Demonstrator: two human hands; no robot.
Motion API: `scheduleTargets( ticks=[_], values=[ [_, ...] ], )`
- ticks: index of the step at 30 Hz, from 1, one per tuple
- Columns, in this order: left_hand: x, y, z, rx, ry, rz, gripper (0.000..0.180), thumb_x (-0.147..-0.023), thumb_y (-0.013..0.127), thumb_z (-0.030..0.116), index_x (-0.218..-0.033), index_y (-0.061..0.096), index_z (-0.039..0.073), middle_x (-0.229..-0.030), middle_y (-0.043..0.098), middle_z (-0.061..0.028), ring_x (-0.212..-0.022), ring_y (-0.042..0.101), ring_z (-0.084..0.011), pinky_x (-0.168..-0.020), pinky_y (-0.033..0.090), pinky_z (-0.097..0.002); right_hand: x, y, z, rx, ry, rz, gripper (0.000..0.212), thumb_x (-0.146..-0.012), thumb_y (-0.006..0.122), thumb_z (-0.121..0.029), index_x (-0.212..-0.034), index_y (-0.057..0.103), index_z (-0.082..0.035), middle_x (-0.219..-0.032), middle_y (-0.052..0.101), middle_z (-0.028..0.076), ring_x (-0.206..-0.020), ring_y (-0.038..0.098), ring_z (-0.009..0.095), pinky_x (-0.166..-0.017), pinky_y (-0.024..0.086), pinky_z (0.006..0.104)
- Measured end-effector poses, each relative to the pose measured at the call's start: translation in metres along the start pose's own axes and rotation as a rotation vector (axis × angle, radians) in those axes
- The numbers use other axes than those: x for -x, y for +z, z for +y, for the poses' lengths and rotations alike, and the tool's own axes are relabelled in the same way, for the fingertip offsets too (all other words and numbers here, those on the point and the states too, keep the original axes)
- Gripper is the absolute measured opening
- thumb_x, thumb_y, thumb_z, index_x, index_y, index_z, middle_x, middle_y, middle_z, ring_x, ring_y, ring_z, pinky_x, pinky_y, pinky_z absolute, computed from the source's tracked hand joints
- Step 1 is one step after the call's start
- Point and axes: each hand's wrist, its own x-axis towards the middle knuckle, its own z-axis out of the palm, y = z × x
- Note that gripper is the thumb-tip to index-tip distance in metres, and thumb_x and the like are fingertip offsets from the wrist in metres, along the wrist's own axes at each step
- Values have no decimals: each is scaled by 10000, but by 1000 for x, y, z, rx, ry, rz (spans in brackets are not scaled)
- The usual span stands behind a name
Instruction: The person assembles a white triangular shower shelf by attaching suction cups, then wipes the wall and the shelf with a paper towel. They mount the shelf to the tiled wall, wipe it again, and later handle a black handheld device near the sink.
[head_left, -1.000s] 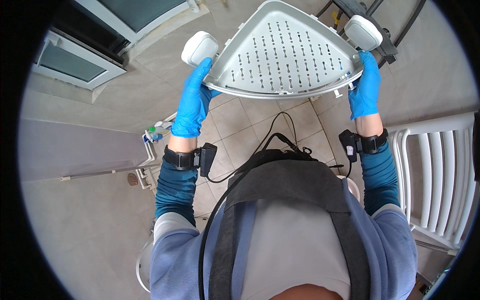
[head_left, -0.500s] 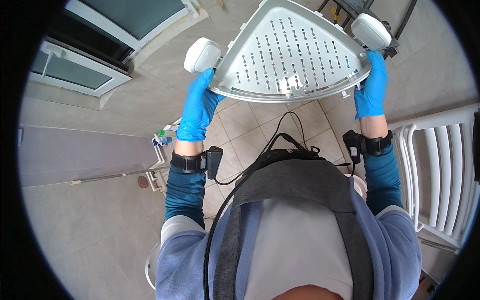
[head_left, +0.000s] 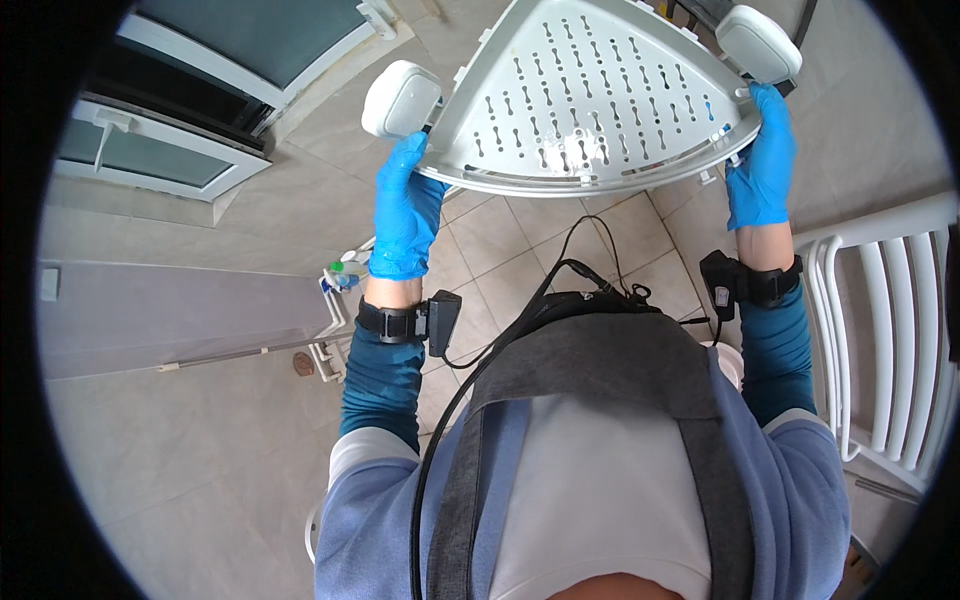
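Observation:
A white plastic corner shelf (head_left: 590, 110) is held up in front of me, its slotted base facing me and its curved front edge nearest. My left hand (head_left: 408, 205), in a blue glove, grips its left corner with the thumb over the rim. At the right corner my right hand (head_left: 762, 160), gloved alike, is closed on the rim. Beside each hand a rounded white block, a left one (head_left: 402, 98) and a right one (head_left: 758, 45), sticks out from the shelf's side. The fingers beneath the shelf are hidden.
A partly open window (head_left: 160, 150) is at the upper left. White radiator bars (head_left: 880, 340) stand on the right. Small bottles (head_left: 345, 272) sit on a white rack at left. Black cables (head_left: 500, 345) run across my front above the tiled floor (head_left: 490, 235).
The view has shifted slightly. The shelf appears a little higher and more tilted, with its right side raised, and my right hand has moved slightly right and up. Both hands keep their grip.

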Motion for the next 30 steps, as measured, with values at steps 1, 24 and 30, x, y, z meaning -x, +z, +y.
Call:
scheduleTargets(
  ticks=[1, 24, 30],
  values=[
    [0, 0, -1, 29, -2, -5, 431, -883, 614, 248, -1229, 510, 12, -1231, 546, -111, -1136, 539, -242, -997, 438, -425, 2, 0, 0, 8, -31, -8, 244, -863, 613, -131, -1082, 625, -23, -1024, 611, 66, -960, 571, 171, -856, 478, 298],
    [-5, -19, -19, 109, -18, -1, 394, -933, 569, 225, -1234, 481, -14, -1262, 526, -164, -1177, 521, -281, -1003, 461, -438, 21, 7, -10, 26, -149, -63, 273, -872, 606, -130, -1121, 614, -18, -1011, 633, 81, -914, 613, 168, -794, 523, 274],
    [-3, -17, -20, 157, -37, -16, 419, -910, 599, 229, -1234, 484, -13, -1263, 524, -165, -1179, 522, -278, -997, 465, -443, 24, 6, -10, 83, -189, -29, 265, -859, 618, -146, -1100, 628, -38, -986, 623, 54, -948, 569, 156, -856, 452, 276]
  ],
)
